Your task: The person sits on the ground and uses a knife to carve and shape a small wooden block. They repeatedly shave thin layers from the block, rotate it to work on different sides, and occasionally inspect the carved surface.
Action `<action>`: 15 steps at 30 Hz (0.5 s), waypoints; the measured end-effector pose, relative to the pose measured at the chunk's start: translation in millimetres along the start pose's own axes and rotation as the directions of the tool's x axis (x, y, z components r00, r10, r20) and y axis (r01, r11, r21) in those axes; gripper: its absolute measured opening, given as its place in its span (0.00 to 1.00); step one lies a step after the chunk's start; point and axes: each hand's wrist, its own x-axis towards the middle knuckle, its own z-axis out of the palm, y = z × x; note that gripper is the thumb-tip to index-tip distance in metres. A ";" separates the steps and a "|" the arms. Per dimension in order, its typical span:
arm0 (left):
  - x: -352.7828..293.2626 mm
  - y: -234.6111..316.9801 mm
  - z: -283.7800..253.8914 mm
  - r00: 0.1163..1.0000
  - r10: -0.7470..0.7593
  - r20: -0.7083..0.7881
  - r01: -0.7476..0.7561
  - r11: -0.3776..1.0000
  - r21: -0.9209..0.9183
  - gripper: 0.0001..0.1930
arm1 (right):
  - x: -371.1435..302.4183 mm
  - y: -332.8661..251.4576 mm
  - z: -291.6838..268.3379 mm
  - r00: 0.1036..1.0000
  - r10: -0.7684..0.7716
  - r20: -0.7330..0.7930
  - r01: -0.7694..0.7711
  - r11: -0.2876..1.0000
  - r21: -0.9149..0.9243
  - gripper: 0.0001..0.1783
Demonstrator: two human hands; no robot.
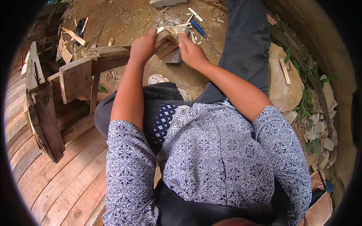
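At the top middle, a small angular wooden piece [167, 50] with pale edges lies between my hands, over a grey stone [172, 57]. My left hand [143, 48] is closed on its left side, the fingertips beside a pale strip at its top. On the other side my right hand [191, 52] is closed with thumb and fingers at the piece's upper right corner. The fingers partly hide the grip points. Just right of my right hand lies a blue-handled chisel [200, 30], its blade pointing down to the right.
Wood shavings and offcuts [194, 14] litter the dirt ground. To my left stands a rough wooden frame [77, 79] beside a plank floor [71, 180]. On the right are a large pale rock [284, 81] bearing a wood strip, and long thin rods [301, 49]. My legs [247, 49] flank the work.
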 end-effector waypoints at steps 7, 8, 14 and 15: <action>-4.8 -7.9 4.0 1.000 -0.011 -0.007 0.011 1.000 0.001 0.19 | 2.2 -13.7 9.4 0.986 -0.122 -0.110 0.135 0.984 0.119 0.25; -2.9 -6.8 2.7 1.000 -0.018 0.001 0.018 1.000 0.010 0.19 | 4.2 -5.0 11.7 0.982 -0.149 -0.115 0.162 0.980 0.117 0.25; -2.3 -3.9 3.8 0.999 -0.028 0.022 0.027 0.999 0.038 0.20 | 10.6 10.3 2.6 0.998 0.010 -0.067 -0.007 0.998 0.056 0.24; -9.0 -8.2 3.4 0.999 -0.039 0.024 0.038 0.999 0.035 0.20 | 12.6 -11.5 -0.5 0.994 -0.013 -0.105 0.026 0.991 0.129 0.24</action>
